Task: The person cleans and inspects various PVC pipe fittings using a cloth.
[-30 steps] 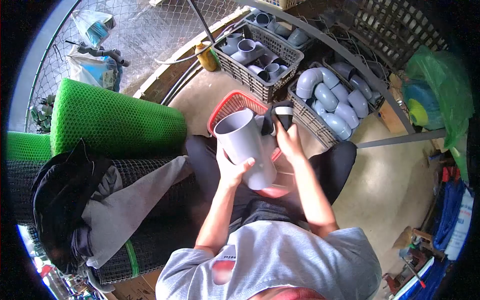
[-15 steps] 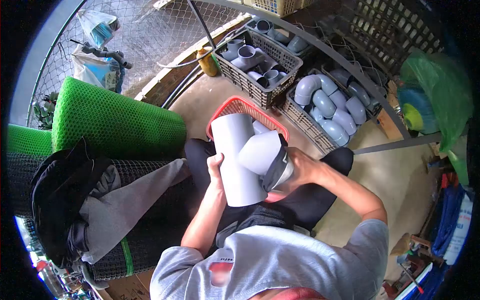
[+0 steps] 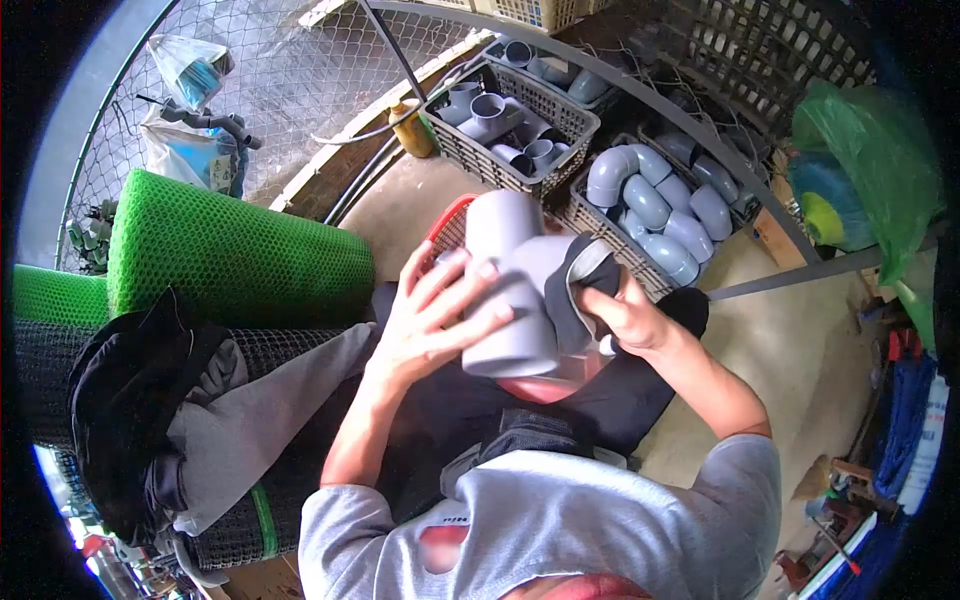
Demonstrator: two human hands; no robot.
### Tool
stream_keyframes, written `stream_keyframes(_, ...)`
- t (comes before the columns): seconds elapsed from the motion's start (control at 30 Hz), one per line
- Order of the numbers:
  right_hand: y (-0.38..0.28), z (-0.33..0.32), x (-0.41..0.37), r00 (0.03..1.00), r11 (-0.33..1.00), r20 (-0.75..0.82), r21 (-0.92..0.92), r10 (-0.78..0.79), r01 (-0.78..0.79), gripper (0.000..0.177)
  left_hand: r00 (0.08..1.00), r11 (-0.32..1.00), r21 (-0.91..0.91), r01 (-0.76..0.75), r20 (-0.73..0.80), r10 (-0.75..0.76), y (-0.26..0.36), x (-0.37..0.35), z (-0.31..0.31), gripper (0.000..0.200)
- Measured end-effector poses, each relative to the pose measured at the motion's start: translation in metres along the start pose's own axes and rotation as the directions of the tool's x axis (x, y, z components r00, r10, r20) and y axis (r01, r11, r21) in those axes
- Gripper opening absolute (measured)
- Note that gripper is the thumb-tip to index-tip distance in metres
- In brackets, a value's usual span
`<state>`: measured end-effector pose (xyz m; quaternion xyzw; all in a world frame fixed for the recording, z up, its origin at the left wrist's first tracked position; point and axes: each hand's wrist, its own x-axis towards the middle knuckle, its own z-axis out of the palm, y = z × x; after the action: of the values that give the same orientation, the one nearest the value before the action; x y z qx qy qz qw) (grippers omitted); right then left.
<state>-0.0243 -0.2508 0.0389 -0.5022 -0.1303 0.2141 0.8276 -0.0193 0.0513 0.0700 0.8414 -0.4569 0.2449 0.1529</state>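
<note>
A grey plastic pipe fitting with a side branch (image 3: pixel 513 340) is up in front of me above my lap, smeared by motion. My right hand (image 3: pixel 632 315) grips a black and grey cloth (image 3: pixel 575 310) wrapped about the mouth of the branch, thumb pressed into its folds. My left hand (image 3: pixel 430 320) is spread out at the fitting's left side, some fingertips lying over its wall and others beyond it. Behind the fitting, a red basket (image 3: pixel 450 228) is partly hidden.
Dark crates (image 3: pixel 570 172) hold grey pipe tees, and another crate holds grey elbows (image 3: pixel 655 205). A green mesh roll (image 3: pixel 235 250) and a jacket (image 3: pixel 140 380) lie at left. A yellow bottle (image 3: pixel 411 130) stands by the wire fence. A green plastic bag (image 3: pixel 865 160) hangs at right.
The fitting has turned and shifted up and right. My left hand has gone from gripping its side to spread fingers. The cloth has moved up with my right hand.
</note>
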Motion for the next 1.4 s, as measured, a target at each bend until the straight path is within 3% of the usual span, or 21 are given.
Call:
stream_keyframes(0.07, 0.009, -0.003, 0.0, 1.0, 0.999, -0.027, 0.027, -0.016, 0.016, 0.027, 0.971, 0.893, -0.408, 0.19, -0.057, -0.233, -0.001, 0.005, 0.001, 0.089)
stream_keyframes(0.13, 0.008, 0.0, -0.006, 0.953, 0.935, -0.149, -0.284, -0.263, 0.214, 0.028, 0.774, 0.009, -0.958, 0.288, 0.227, -0.592, 0.015, -0.001, 0.014, 0.117)
stream_keyframes(0.17, 0.01, -0.014, -0.014, 0.93, 0.64, 0.054, -0.711, -0.363, 0.291, 0.036, 0.747, -0.376, -0.899, 0.224, 0.406, -0.526, 0.014, -0.004, 0.01, 0.122)
stream_keyframes(0.2, 0.004, -0.001, -0.019, 0.961, 0.742, -0.02, -0.64, -0.275, 0.199, 0.042, 0.76, -0.537, -0.811, 0.233, 0.496, -0.42, 0.015, -0.01, 0.014, 0.121)
stream_keyframes(0.27, 0.026, -0.015, -0.029, 0.923, 0.468, 0.251, -0.804, -0.291, 0.366, 0.041, 0.666, -0.651, -0.754, 0.082, 0.528, -0.528, 0.031, -0.016, 0.046, 0.124)
stream_keyframes(0.33, 0.02, 0.004, -0.025, 0.863, 0.42, 0.462, -0.755, -0.205, 0.504, 0.036, 0.524, -0.421, -0.775, 0.472, 0.631, -0.573, 0.04, -0.028, 0.074, 0.117)
stream_keyframes(0.43, 0.059, 0.011, -0.05, 0.999, 0.821, 0.012, -0.569, -0.051, 0.049, 0.045, 0.633, -0.185, -0.907, 0.378, 0.399, -0.664, 0.052, -0.02, 0.08, 0.118)
stream_keyframes(0.53, 0.092, 0.009, -0.062, 0.95, 0.992, -0.311, -0.115, 0.013, -0.051, 0.051, 0.774, 0.268, -0.884, 0.384, 0.15, -0.615, 0.056, -0.027, 0.083, 0.122)
stream_keyframes(0.6, 0.078, 0.017, -0.058, 0.932, 0.973, -0.348, 0.229, 0.103, -0.022, 0.053, 0.824, 0.331, -0.854, 0.402, 0.18, -0.538, 0.056, -0.047, 0.091, 0.109)
stream_keyframes(0.63, 0.09, -0.003, -0.062, 0.949, 0.923, -0.261, 0.378, 0.175, -0.067, 0.057, 0.968, 0.711, -0.671, 0.211, 0.044, -0.245, 0.04, -0.035, 0.084, 0.089)
stream_keyframes(0.67, 0.103, -0.022, -0.068, 0.958, 0.847, -0.169, 0.519, 0.232, -0.114, 0.061, 0.986, 0.854, -0.521, -0.017, -0.151, -0.073, 0.04, -0.022, 0.073, 0.068)
stream_keyframes(0.73, 0.103, -0.018, -0.07, 0.958, 0.793, -0.17, 0.603, 0.232, -0.085, 0.065, 0.987, 0.89, -0.43, -0.151, -0.117, 0.111, 0.031, -0.02, 0.065, 0.061)
stream_keyframes(0.83, 0.102, -0.011, -0.09, 0.964, 0.999, -0.265, -0.047, -0.008, -0.005, 0.055, 0.972, 0.74, -0.662, -0.115, -0.229, -0.055, 0.02, -0.029, 0.092, 0.072)
stream_keyframes(0.93, 0.091, -0.001, -0.091, 0.97, 0.963, -0.22, -0.268, -0.102, 0.041, 0.046, 0.847, 0.059, -0.944, 0.323, 0.261, -0.463, 0.042, -0.03, 0.087, 0.106)
stream_keyframes(0.97, 0.053, 0.029, -0.074, 0.981, 0.89, -0.193, -0.449, -0.006, -0.082, 0.032, 0.781, -0.014, -0.953, 0.302, 0.256, -0.57, 0.051, -0.031, 0.099, 0.117)
stream_keyframes(1.0, 0.039, 0.052, -0.067, 0.933, 0.855, -0.343, -0.449, 0.105, -0.261, 0.026, 0.734, -0.205, -0.916, 0.344, 0.398, -0.55, 0.056, -0.041, 0.118, 0.115)
stream_keyframes(1.1, 0.039, 0.051, -0.057, 0.917, 0.664, -0.362, -0.647, 0.166, -0.375, 0.03, 0.568, -0.6, -0.731, 0.324, 0.658, -0.494, 0.07, -0.051, 0.156, 0.094)
stream_keyframes(1.13, 0.045, 0.044, -0.051, 0.873, 0.667, -0.443, -0.59, 0.205, -0.456, 0.029, 0.567, -0.603, -0.729, 0.323, 0.659, -0.494, 0.069, -0.05, 0.16, 0.094)
stream_keyframes(1.2, 0.065, 0.011, -0.04, 0.867, 0.703, -0.429, -0.535, 0.253, -0.47, 0.029, 0.358, -0.627, -0.606, 0.489, 0.795, -0.49, 0.064, -0.049, 0.168, 0.09)
stream_keyframes(1.33, 0.125, -0.034, 0.007, 0.94, 0.473, -0.299, -0.812, 0.164, -0.341, 0.032, 0.348, -0.053, -0.686, 0.726, 0.433, -0.832, 0.027, -0.078, 0.192, 0.075)
stream_keyframes(1.4, 0.15, -0.054, 0.04, 0.936, 0.267, -0.283, -0.904, 0.211, -0.334, 0.031, 0.225, -0.191, -0.714, 0.674, 0.444, -0.867, -0.002, -0.103, 0.201, 0.07)
